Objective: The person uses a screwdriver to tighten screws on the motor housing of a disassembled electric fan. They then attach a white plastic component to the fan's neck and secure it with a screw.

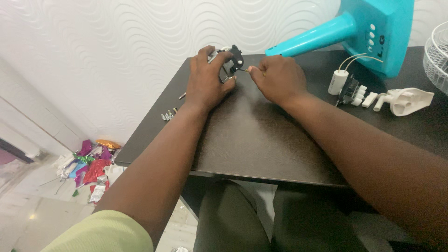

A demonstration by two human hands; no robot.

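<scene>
From the head view, the left hand (205, 81) lies on the far part of the dark worktop (261, 140), its grip clenched around a small black and grey mechanical part (229, 63) that stands near the far edge, against the white patterned wall (107, 51). The right hand (277, 79) sits just right of it, its grip pinched on a thin, yellowish rod-like piece (243, 70) whose tip touches the black part; what kind of piece it is cannot be told.

To the left of the left wrist, a few small screws (169, 114) lie near the worktop's left edge.

On the far right, a turquoise fan base (378, 32) with a row of white buttons lies tipped, its stem pointing left toward the hands. Just near of it sits a white cylindrical capacitor (338, 81) with 2 pale wires, beside a small black switch block with white keys (352, 92), and farther right a white plastic housing piece (406, 100). A white wire fan grille (436, 53) shows at the right edge.

On the floor at the lower left lies a heap of shiny coloured foil scraps (91, 163).
</scene>
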